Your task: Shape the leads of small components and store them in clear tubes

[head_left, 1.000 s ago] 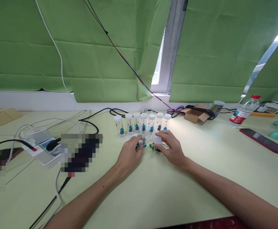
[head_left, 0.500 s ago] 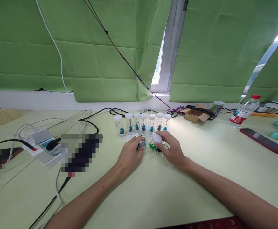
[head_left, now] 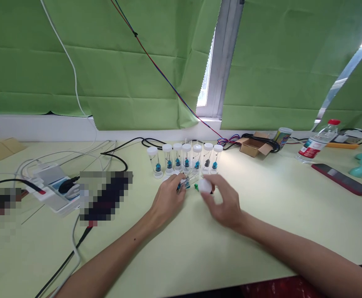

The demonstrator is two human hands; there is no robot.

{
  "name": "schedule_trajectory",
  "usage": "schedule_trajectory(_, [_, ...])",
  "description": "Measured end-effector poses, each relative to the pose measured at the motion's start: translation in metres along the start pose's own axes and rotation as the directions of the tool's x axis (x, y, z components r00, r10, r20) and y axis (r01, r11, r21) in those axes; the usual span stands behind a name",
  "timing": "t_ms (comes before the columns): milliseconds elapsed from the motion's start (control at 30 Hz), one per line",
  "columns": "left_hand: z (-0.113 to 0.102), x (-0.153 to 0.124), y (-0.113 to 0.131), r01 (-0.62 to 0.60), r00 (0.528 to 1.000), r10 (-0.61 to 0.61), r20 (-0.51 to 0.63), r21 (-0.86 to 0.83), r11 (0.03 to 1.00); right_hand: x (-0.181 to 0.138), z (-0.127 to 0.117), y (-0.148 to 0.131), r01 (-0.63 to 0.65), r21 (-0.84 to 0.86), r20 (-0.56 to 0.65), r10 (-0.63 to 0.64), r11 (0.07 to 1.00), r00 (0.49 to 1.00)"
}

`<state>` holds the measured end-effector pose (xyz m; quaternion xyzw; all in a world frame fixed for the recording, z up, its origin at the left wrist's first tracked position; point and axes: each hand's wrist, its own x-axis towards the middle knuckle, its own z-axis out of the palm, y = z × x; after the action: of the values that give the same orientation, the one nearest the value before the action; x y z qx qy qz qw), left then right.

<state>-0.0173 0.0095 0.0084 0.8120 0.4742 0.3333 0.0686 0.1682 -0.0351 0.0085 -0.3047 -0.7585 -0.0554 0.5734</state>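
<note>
My left hand (head_left: 167, 196) rests on the table, its fingers closed around a clear tube (head_left: 192, 179) lying on its side, with a small blue part inside. Between the thumb and fingers of my right hand (head_left: 226, 203) is a round white cap (head_left: 206, 186), just beyond the tube's right end; whether cap and tube touch, I cannot tell. Small green pieces (head_left: 196, 187) lie by the cap, partly hidden behind it. Behind my hands stands a row of several clear tubes with white caps (head_left: 186, 159), most holding a blue part on a thin stem.
Far right are a bottle with a red cap (head_left: 316, 145) and a phone (head_left: 342, 179). A small open carton (head_left: 253, 148) and a printed can (head_left: 282, 138) stand at the back. Left of my arms lie a white power strip (head_left: 55, 194) and tangled cables. Green blinds (head_left: 137, 74) hang behind.
My right hand has moved a little toward me with the white cap, now covering more of the green pieces. My left hand stays nearly in place around the tube.
</note>
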Motion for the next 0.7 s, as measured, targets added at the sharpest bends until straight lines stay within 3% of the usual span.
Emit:
schedule_trajectory(100, [0.001, 0.001, -0.002, 0.003, 1.0, -0.003, -0.018, 0.002, 1.0, -0.011, 0.006, -0.013, 0.265, 0.121, 0.118, -0.279, 0.957, 0.953])
schedule_trajectory(200, [0.001, 0.001, -0.003, 0.012, 0.999, -0.012, -0.041, -0.001, 1.0, -0.017, 0.012, -0.004, 0.151, 0.176, 0.142, -0.176, 0.973, 0.974])
schedule_trajectory(333, [0.0, 0.0, -0.002, -0.005, 0.999, 0.005, -0.036, -0.011, 1.0, -0.017, 0.012, 0.018, 0.094, 0.162, 0.137, -0.117, 0.982, 0.984])
schedule_trajectory(533, [0.001, 0.0, -0.002, -0.011, 0.999, 0.011, -0.04, -0.004, 1.0, -0.014, 0.011, 0.02, 0.1, 0.144, 0.135, -0.12, 0.984, 0.984])
schedule_trajectory(700, [0.002, 0.0, -0.003, 0.005, 0.998, -0.006, -0.065, -0.011, 1.0, -0.014, 0.016, 0.014, 0.16, 0.217, 0.148, -0.195, 0.963, 0.97])
